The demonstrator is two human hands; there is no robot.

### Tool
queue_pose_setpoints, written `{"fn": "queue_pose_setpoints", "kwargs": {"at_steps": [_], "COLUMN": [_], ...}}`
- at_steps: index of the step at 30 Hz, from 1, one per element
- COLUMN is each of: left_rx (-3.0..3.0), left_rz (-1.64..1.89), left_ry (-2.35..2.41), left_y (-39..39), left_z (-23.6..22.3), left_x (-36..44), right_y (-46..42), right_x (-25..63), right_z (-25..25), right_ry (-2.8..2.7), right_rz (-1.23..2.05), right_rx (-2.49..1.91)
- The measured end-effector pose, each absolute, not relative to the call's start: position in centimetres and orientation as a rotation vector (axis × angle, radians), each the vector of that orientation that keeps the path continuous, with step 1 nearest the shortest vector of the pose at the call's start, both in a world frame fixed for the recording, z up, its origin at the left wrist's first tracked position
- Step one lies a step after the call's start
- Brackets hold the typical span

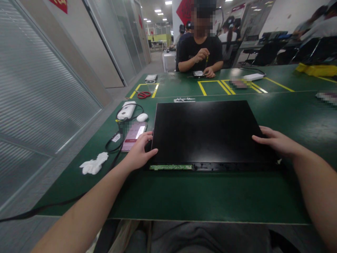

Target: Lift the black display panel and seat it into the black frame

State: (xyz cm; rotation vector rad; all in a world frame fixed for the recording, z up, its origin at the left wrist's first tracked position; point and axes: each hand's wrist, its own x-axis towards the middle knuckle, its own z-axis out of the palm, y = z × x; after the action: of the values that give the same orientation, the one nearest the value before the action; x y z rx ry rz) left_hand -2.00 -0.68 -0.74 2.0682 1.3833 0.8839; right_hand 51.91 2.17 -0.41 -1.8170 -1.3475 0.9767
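A black LCD screen panel (pixel 205 131) lies in front of me on the green table, its dark face turned up. A narrow green circuit board (pixel 171 167) runs along the left part of its near edge. My left hand (pixel 140 151) grips the panel's left side, thumb on the face and fingers at the edge. On the opposite side my right hand (pixel 273 140) holds the right edge, thumb on top and the other fingers partly hidden beyond the edge.
Left of the panel are a phone (pixel 134 135), a white power bank (pixel 126 110) with a black cable, a white earbud case (pixel 142 117) and crumpled tissue (pixel 94 163). Red-handled scissors (pixel 144 95) lie farther back. Across the table (pixel 210 196) a person (pixel 200 52) handles a small device.
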Motion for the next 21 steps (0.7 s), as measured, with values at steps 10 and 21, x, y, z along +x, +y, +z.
{"fn": "queue_pose_setpoints", "kwargs": {"at_steps": [10,21], "left_rx": [1.940,1.985], "left_rz": [0.884,0.873], "left_ry": [1.362,1.382], "left_y": [-0.8,-0.8], "left_z": [-0.6,-0.3], "left_x": [-1.8,-1.7], "right_y": [1.9,1.6], "right_x": [51.4,50.3], "right_z": [-0.1,0.8], "right_ry": [-1.364,-1.331], "right_rz": [0.864,0.697], "right_rx": [-1.819,-1.841]}}
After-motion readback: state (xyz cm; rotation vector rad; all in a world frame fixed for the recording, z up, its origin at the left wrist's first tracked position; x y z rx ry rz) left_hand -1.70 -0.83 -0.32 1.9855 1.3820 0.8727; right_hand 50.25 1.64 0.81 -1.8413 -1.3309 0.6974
